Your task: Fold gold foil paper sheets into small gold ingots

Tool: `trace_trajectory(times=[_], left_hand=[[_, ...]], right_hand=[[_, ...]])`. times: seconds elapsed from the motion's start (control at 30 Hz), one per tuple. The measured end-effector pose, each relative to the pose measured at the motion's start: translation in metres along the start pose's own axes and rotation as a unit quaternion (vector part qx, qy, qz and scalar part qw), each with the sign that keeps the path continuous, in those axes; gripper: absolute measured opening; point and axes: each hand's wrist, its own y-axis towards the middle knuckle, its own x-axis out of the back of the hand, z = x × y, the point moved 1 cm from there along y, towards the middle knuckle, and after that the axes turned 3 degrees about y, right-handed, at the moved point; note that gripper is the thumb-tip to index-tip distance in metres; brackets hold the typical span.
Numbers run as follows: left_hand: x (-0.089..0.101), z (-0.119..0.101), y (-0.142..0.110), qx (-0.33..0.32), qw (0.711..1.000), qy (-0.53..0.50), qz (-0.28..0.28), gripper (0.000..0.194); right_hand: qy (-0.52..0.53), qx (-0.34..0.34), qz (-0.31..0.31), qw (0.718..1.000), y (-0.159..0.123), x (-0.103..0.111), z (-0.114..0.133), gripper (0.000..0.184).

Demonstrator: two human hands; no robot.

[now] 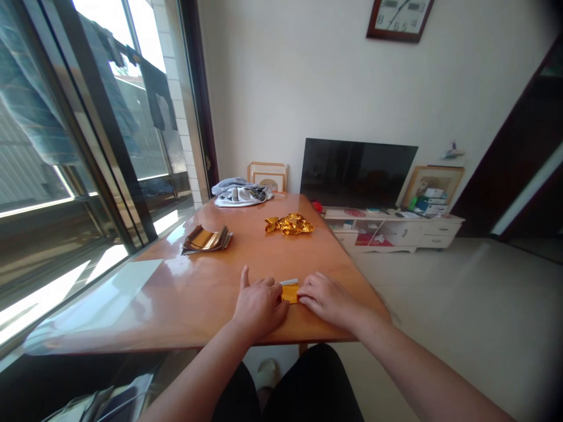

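Orange-brown glossy wooden table (132,328) spreads beneath both hands, and far ahead of them a black flat-screen television (358,173) stands on a low white cabinet (391,228). What lies on the tabletop?

Ahead of the hands and to the left, a stack of gold foil sheets (206,239) curls up at its top. Straight ahead, nearer the far end, sits a crumpled wad of gold foil (289,224). Beyond both, a grey-and-white cloth bundle (241,193) lies at the far edge, its folds hard to make out.

And between the hands?

A small folded piece of gold foil with a white strip along its far edge (290,291). The hands hide its sides, so its full shape can't be made out.

How are the hands posed?

Both lie palm down, with the forearms reaching in from the bottom of the view, cut off by the frame. The left hand (259,306) has its thumb spread upward and its side against the piece. The right hand's (328,300) fingers (305,299) meet the piece from the other side. Whether either hand actually pinches it, I can't tell.
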Motion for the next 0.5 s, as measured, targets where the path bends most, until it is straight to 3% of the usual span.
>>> trace_trajectory(times=[0.5], left_hand=[[0.0040, 0.0048, 0.0039, -0.029, 0.999, -0.001, 0.029, 0.028]], right_hand=[[0.089, -0.026, -0.012, 0.996, -0.0009, -0.0041, -0.0059, 0.031]])
